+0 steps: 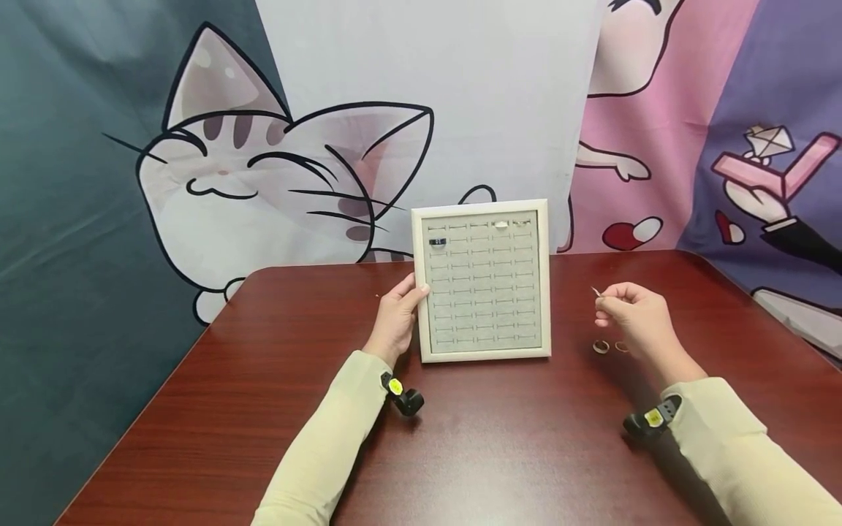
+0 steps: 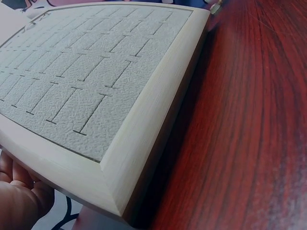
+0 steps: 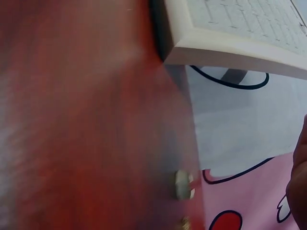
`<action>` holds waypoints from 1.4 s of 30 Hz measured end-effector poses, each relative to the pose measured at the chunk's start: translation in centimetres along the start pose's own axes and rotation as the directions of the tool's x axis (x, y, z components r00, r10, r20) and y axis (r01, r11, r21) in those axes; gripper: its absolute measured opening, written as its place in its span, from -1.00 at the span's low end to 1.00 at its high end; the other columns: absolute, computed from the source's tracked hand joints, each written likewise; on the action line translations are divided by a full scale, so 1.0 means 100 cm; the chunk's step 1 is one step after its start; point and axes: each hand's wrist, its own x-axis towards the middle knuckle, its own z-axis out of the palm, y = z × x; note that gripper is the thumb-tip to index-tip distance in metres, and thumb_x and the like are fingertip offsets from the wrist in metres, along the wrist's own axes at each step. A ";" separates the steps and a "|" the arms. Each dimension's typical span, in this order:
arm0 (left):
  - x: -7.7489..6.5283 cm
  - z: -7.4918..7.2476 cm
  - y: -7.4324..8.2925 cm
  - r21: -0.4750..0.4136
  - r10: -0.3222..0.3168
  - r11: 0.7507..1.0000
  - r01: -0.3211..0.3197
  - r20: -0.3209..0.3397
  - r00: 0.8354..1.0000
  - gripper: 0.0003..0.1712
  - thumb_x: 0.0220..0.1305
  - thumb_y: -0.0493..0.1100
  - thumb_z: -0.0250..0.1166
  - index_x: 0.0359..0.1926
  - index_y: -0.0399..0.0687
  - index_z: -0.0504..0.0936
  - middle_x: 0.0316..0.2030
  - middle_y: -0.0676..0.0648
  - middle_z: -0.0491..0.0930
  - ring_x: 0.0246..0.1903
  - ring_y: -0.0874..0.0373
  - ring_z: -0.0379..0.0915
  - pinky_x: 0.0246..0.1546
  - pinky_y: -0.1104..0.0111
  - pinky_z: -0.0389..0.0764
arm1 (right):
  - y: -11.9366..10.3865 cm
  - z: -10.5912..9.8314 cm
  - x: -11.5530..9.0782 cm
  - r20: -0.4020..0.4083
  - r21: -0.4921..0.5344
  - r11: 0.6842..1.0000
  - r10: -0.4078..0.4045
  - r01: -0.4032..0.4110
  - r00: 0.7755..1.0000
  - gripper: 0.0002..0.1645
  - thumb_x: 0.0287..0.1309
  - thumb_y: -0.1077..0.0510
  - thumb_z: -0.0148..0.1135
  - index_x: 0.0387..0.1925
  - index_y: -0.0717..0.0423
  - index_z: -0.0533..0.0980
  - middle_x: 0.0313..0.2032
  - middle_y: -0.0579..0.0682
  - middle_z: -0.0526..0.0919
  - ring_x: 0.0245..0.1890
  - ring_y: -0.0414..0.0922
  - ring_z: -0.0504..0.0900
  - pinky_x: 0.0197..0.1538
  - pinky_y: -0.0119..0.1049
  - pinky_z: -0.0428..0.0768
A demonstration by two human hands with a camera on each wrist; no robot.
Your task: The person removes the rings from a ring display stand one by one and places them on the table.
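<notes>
A ring display board with a cream frame and grey slotted padding stands upright on the table. My left hand grips its left edge, thumb over the front of the frame; in the left wrist view the left hand shows at the frame's side. To the right of the board, my right hand pinches a small shiny ring between thumb and fingertips. A dark blue ring sits at the left of the second row. Top right are a silvery ring and a gold-toned ring.
Below the right hand, a wide ring and a gold ring lie on the red-brown table. Behind the table's far edge hangs a cartoon-printed cloth. Both wrists wear black cameras.
</notes>
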 end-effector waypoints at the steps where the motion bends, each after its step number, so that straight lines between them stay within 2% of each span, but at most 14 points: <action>1: 0.000 0.000 0.000 -0.002 0.000 1.000 0.000 -0.001 1.000 -0.57 0.23 -0.26 0.19 0.15 -0.09 0.51 -0.08 -0.10 0.62 -0.25 0.21 0.55 -0.20 0.34 0.50 | 0.001 -0.001 -0.002 0.000 -0.023 1.000 0.018 -0.018 1.000 -0.76 0.12 0.35 0.14 -0.58 0.00 0.49 -0.70 -0.18 0.54 -0.70 -0.32 0.54 -0.57 -0.45 0.54; 3: 0.001 -0.001 0.001 -0.004 0.003 1.000 -0.003 -0.003 1.000 -0.57 0.23 -0.26 0.19 0.15 -0.09 0.51 -0.08 -0.11 0.62 -0.25 0.21 0.55 -0.20 0.33 0.50 | 0.003 -0.004 -0.005 0.003 -0.044 0.998 0.048 -0.048 0.999 -0.75 0.13 0.32 0.14 -0.58 -0.03 0.49 -0.71 -0.20 0.54 -0.71 -0.32 0.54 -0.61 -0.43 0.51; 7: 0.001 -0.001 0.002 -0.007 0.003 1.000 -0.003 0.001 1.000 -0.57 0.23 -0.27 0.19 0.15 -0.10 0.51 -0.07 -0.11 0.61 -0.25 0.21 0.56 -0.20 0.33 0.51 | 0.007 -0.009 -0.010 0.032 0.024 0.997 0.075 -0.076 0.997 -0.71 0.14 0.36 0.09 -0.59 -0.03 0.49 -0.73 -0.18 0.55 -0.73 -0.31 0.55 -0.65 -0.42 0.45; 11: 0.001 0.000 0.002 -0.006 0.007 1.000 -0.007 0.007 1.000 -0.57 0.24 -0.26 0.18 0.15 -0.10 0.50 -0.07 -0.09 0.61 -0.23 0.21 0.55 -0.18 0.33 0.50 | 0.011 -0.014 -0.014 0.054 0.117 0.992 0.043 -0.049 0.998 -0.68 0.11 0.45 0.06 -0.59 0.03 0.50 -0.70 -0.13 0.54 -0.71 -0.30 0.54 -0.58 -0.48 0.52; 15: 0.002 -0.001 0.002 -0.011 0.013 1.000 -0.013 0.000 1.000 -0.59 0.23 -0.26 0.19 0.13 -0.09 0.52 -0.10 -0.07 0.62 -0.23 0.20 0.55 -0.18 0.33 0.50 | 0.014 -0.019 -0.016 0.059 0.141 0.989 0.038 -0.046 0.998 -0.66 0.08 0.49 0.06 -0.61 0.05 0.51 -0.67 -0.14 0.53 -0.68 -0.32 0.53 -0.55 -0.48 0.56; 22: 0.001 0.000 0.002 -0.002 -0.004 1.000 0.004 0.004 1.000 -0.59 0.24 -0.25 0.18 0.13 -0.07 0.52 -0.08 -0.08 0.62 -0.22 0.21 0.55 -0.18 0.33 0.50 | 0.024 -0.033 -0.022 0.118 0.023 0.989 0.145 -0.149 0.982 -0.67 0.11 0.44 0.00 -0.62 0.04 0.49 -0.64 -0.16 0.52 -0.64 -0.33 0.52 -0.52 -0.48 0.57; 27: 0.002 0.000 0.003 -0.003 0.010 1.000 -0.010 0.014 1.000 -0.58 0.24 -0.26 0.18 0.14 -0.06 0.51 -0.09 -0.08 0.62 -0.23 0.20 0.56 -0.20 0.33 0.51 | 0.031 -0.040 -0.024 0.180 -0.029 0.983 0.184 -0.181 0.966 -0.72 0.09 0.45 0.01 -0.59 0.10 0.48 -0.61 -0.16 0.53 -0.63 -0.33 0.52 -0.51 -0.48 0.57; 31: 0.002 0.001 0.004 -0.002 0.014 1.000 -0.014 0.012 1.000 -0.59 0.24 -0.25 0.18 0.14 -0.06 0.52 -0.10 -0.08 0.63 -0.23 0.19 0.56 -0.21 0.33 0.52 | 0.036 -0.044 -0.024 0.211 -0.113 0.970 0.233 -0.213 0.949 -0.73 0.09 0.43 0.02 -0.58 0.06 0.47 -0.60 -0.19 0.52 -0.61 -0.34 0.51 -0.50 -0.49 0.56; 36: 0.001 0.001 0.003 -0.001 -0.001 1.000 0.001 0.002 1.000 -0.59 0.24 -0.25 0.18 0.13 -0.06 0.53 -0.11 -0.09 0.63 -0.25 0.20 0.57 -0.22 0.34 0.52 | 0.041 -0.047 -0.026 0.211 -0.191 0.938 0.326 -0.288 0.921 -0.78 0.09 0.41 0.00 -0.55 0.11 0.44 -0.58 -0.20 0.51 -0.58 -0.35 0.51 -0.47 -0.50 0.56; 42: 0.001 0.000 0.000 0.003 -0.002 1.000 0.002 0.002 1.000 -0.59 0.24 -0.25 0.18 0.13 -0.06 0.52 -0.10 -0.07 0.62 -0.23 0.19 0.56 -0.19 0.33 0.51 | 0.044 -0.046 -0.028 0.197 -0.255 0.922 0.346 -0.292 0.917 -0.83 0.06 0.39 0.01 -0.54 0.13 0.43 -0.58 -0.20 0.50 -0.58 -0.37 0.50 -0.47 -0.50 0.56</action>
